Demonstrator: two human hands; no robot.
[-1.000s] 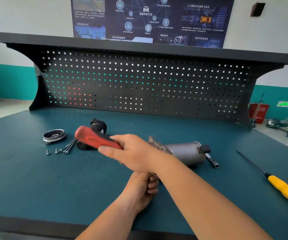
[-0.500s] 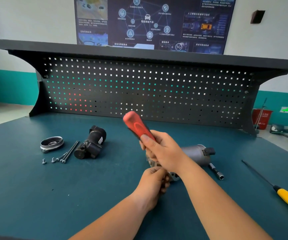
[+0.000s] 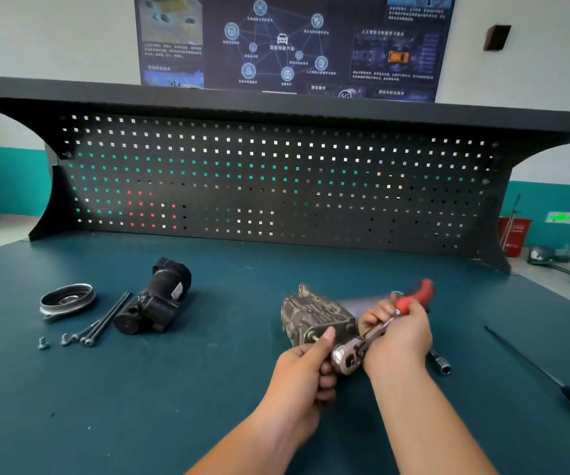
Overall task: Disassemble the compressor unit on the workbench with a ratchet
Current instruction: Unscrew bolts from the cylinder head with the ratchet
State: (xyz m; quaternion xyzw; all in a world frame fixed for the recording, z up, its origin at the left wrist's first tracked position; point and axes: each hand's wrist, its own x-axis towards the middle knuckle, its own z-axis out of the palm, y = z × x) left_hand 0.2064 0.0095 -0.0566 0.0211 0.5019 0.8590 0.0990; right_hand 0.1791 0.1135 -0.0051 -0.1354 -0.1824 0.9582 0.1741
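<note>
Right hand grips ratchet; left hand (thumb up) holds compressor

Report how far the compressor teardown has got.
Done: the pulley, black unit, long bolts and screws lie removed at left. In hand: the right hand grips the ratchet, its head at the near end of the compressor; the left hand curls beside it, thumb on the compressor. Left: the compressor body looks still assembled.
</note>
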